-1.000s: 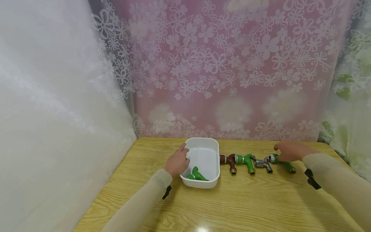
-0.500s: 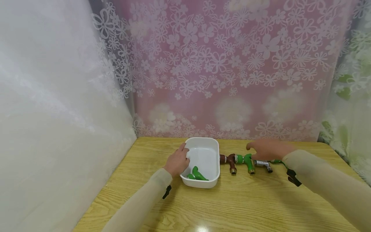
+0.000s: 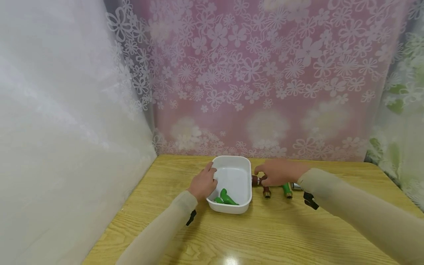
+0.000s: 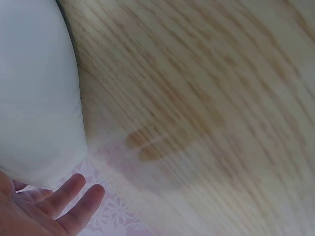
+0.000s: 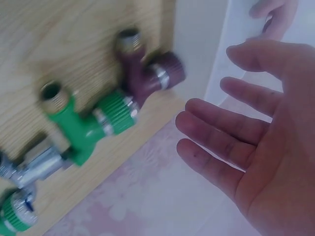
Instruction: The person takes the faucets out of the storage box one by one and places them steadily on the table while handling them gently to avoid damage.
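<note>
A white plastic tub (image 3: pixel 233 209) stands on the wooden table with a green tap (image 3: pixel 226 199) lying inside at the near end. My left hand (image 3: pixel 202 183) grips the tub's left rim, and its fingertips reach over the edge. To the right of the tub lies a row of taps. The brown tap (image 5: pixel 140 78) is nearest the tub, followed by a green tap (image 5: pixel 81 128), a chrome tap (image 5: pixel 42 167) and another with a green handle (image 5: pixel 15 211). My right hand (image 3: pixel 281 172) is over the brown and green taps, fingers spread and holding nothing, partly covering the row from the head view.
The wooden table (image 3: pixel 225 239) ends at a pink flowered curtain (image 3: pixel 265 92) behind the tub. A white sheet (image 3: pixel 66 110) hangs along the left side, and a pale flowered cloth (image 3: pixel 397 110) on the right. Black wrist straps (image 3: pixel 310 201) sit on both sleeves.
My right hand has moved left along the row of taps, from the far-right green one to above the brown one. My left hand and the tub stay in place.
</note>
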Demonstrator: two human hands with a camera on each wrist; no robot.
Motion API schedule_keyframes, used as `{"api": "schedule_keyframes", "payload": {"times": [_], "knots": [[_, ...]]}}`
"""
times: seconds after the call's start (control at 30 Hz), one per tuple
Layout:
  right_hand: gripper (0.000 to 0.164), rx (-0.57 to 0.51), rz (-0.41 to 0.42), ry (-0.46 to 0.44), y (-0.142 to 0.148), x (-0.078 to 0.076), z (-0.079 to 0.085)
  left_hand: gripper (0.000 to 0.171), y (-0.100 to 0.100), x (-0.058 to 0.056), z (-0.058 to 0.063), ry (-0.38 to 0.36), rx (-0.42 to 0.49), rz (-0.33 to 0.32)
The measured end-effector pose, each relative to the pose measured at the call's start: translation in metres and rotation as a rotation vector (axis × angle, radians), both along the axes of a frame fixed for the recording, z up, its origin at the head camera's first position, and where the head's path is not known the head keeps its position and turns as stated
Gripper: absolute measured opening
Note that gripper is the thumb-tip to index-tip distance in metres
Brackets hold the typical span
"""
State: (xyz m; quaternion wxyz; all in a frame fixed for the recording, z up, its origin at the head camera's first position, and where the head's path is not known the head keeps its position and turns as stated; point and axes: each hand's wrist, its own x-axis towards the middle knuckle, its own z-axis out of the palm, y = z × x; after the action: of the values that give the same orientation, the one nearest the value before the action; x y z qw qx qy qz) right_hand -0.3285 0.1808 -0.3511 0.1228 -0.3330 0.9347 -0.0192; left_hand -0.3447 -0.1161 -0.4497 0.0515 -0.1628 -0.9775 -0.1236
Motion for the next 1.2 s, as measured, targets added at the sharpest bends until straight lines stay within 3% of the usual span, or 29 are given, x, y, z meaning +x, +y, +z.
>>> {"api": "schedule_keyframes", "payload": {"times": [0.23, 0.47, 0.87, 1.2], "knots": [[0.037, -0.006, 0.016, -0.079, -0.035, 0.002, 0.003, 0.044, 0.0, 0.0, 0.001, -0.009, -0.004, 0.001], [0.04, 0.058, 0.047, -0.072, -0.062, -0.001, 0.003, 0.044, 0.0, 0.0, 0.002, -0.008, -0.011, -0.001], [0.045, 0.083, 0.079, -0.138, -0.093, -0.01, -0.007, 0.044, -0.001, -0.003, 0.001, 0.0, -0.033, -0.006], [0.048, 0.113, 0.154, -0.217, -0.116, -0.013, -0.016, 0.043, -0.002, -0.003, -0.001, -0.007, -0.01, -0.013]]}}
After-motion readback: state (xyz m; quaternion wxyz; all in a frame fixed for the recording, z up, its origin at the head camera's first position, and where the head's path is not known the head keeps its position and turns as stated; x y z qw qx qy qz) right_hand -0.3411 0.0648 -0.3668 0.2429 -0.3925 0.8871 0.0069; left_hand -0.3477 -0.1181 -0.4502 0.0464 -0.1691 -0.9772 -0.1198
